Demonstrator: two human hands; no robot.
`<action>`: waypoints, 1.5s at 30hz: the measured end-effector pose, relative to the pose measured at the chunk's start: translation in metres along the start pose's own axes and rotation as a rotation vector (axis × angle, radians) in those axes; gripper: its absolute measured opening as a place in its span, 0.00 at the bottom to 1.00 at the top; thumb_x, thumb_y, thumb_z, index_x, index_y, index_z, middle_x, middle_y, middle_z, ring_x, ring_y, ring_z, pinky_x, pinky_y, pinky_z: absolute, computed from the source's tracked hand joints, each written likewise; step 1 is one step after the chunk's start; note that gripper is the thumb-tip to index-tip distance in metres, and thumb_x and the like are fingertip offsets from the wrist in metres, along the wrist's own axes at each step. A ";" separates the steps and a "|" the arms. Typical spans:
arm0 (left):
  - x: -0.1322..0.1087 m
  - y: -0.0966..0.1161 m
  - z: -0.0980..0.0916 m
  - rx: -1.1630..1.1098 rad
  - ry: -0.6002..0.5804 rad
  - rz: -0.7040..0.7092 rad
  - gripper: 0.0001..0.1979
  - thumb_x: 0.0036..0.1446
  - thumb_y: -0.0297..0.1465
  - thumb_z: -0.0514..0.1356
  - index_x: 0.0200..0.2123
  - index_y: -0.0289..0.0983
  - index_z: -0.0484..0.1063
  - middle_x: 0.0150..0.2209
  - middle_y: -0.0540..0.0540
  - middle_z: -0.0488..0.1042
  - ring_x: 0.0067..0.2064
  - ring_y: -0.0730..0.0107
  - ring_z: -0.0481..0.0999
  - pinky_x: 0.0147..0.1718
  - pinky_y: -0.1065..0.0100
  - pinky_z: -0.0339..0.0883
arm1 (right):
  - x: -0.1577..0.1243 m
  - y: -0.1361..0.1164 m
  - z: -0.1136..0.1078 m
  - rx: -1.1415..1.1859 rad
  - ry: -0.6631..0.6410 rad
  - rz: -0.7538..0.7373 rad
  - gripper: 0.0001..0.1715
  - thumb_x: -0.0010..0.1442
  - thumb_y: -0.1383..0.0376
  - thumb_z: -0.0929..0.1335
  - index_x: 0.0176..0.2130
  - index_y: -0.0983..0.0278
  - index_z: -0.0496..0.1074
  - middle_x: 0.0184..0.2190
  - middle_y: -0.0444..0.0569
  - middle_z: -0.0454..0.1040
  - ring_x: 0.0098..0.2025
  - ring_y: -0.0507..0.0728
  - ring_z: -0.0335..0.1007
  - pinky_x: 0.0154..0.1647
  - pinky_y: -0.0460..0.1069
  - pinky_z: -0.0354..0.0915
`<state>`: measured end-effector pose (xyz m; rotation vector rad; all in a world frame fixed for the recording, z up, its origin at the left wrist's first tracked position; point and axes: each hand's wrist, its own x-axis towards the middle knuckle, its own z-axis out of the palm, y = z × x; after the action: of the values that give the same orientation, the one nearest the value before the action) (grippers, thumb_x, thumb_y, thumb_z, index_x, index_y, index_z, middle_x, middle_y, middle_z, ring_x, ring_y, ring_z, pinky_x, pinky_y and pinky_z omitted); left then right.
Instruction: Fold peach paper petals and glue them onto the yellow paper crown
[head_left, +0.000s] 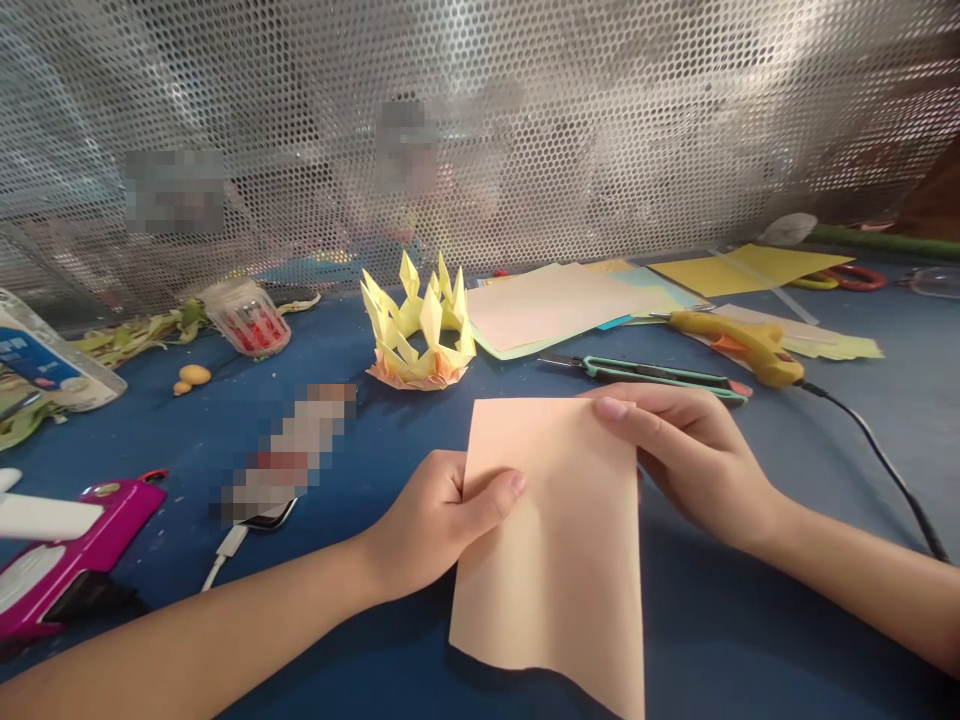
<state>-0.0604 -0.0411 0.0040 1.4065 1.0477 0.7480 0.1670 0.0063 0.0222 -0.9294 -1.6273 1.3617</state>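
Note:
A pale peach sheet of paper (555, 560) is held up over the blue table, its lower part curving slightly. My left hand (450, 520) grips its left edge, thumb on the face and fingers hidden behind. At the upper right corner, my right hand (690, 450) pinches the sheet between thumb and fingers. Beyond the paper stands a folded paper crown (420, 330), yellow with pointed tips and a peach-orange base. A teal and black utility knife (660, 378) lies just past my right hand, its blade end to the left.
A yellow glue gun (750, 350) with a black cord lies right, near stacked coloured paper (555, 300) and red-handled scissors (855, 277). At left are a phone on a white cable (229, 550), a magenta device (112, 530), a glue bottle (52, 350) and a clear jar (247, 315). Perforated metal mesh (525, 150) stands behind.

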 end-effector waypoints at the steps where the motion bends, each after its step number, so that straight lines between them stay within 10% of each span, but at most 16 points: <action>1: 0.000 0.000 0.000 -0.004 0.004 -0.006 0.21 0.64 0.48 0.58 0.30 0.36 0.74 0.28 0.47 0.74 0.30 0.67 0.73 0.30 0.69 0.67 | 0.000 0.000 0.000 -0.004 -0.008 0.003 0.24 0.62 0.47 0.69 0.23 0.59 0.72 0.20 0.47 0.69 0.22 0.55 0.64 0.22 0.52 0.58; 45: 0.006 -0.003 0.000 0.020 0.168 0.084 0.22 0.64 0.48 0.57 0.27 0.37 0.73 0.29 0.45 0.77 0.36 0.59 0.76 0.36 0.67 0.70 | 0.012 0.000 0.000 -0.280 -0.020 -0.076 0.34 0.62 0.39 0.65 0.20 0.62 0.63 0.18 0.42 0.61 0.22 0.51 0.56 0.25 0.49 0.57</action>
<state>-0.0584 -0.0359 0.0000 1.4303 1.1330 0.9325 0.1626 0.0169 0.0238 -1.0052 -1.8817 1.1126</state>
